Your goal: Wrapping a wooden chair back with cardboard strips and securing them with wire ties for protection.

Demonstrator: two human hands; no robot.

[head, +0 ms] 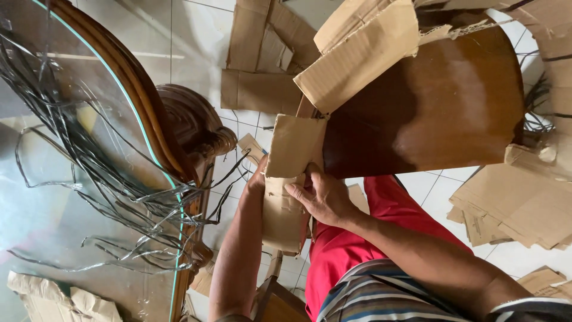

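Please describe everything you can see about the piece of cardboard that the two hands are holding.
The cardboard piece is plain brown, creased and torn at its edges, folded around a narrow part of the dark wooden furniture. The right hand lies flat on its face, thumb pressing the surface; the left hand is mostly hidden behind its other edge. Its far end meets a larger cardboard sheet covering the wood. Red shorts show beneath it.

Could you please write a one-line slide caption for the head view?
Both hands, left and right, grip a cardboard wrapping on a brown wooden chair, beside a glass-topped table strewn with black plastic straps.
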